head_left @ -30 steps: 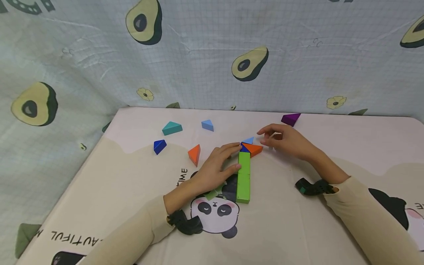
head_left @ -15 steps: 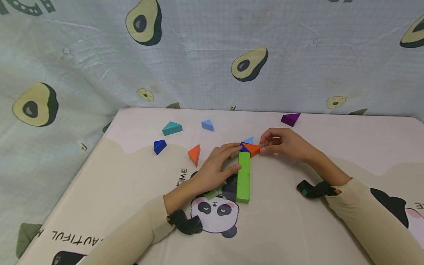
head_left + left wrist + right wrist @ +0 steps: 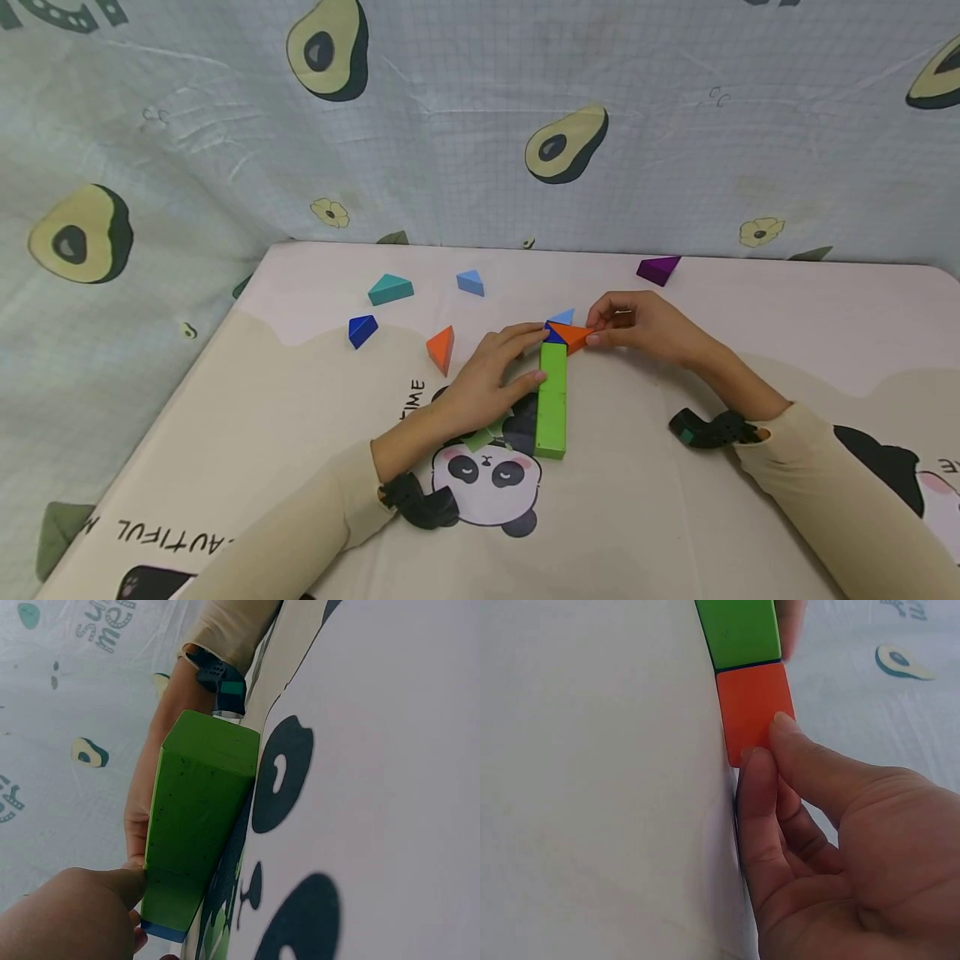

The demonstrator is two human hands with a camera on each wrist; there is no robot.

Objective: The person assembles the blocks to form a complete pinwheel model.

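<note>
Two green blocks lie end to end in a column on the table. At the column's far end sits a dark blue triangular block, with an orange triangular block against its right side and a light blue triangular block just behind. My left hand rests along the left side, its thumb touching the green and its fingertips reaching the blue. With thumb and forefinger, my right hand pinches the right tip of the orange block. The left fingertips are partly hidden in the left wrist view.
Loose triangular blocks lie farther off: teal, light blue, dark blue and orange on the left, and a purple block at the back edge. Behind the table hangs an avocado-print cloth.
My right hand has come in slightly toward the orange triangular block and taken its tip between thumb and finger. The left hand and the blocks look unmoved.
</note>
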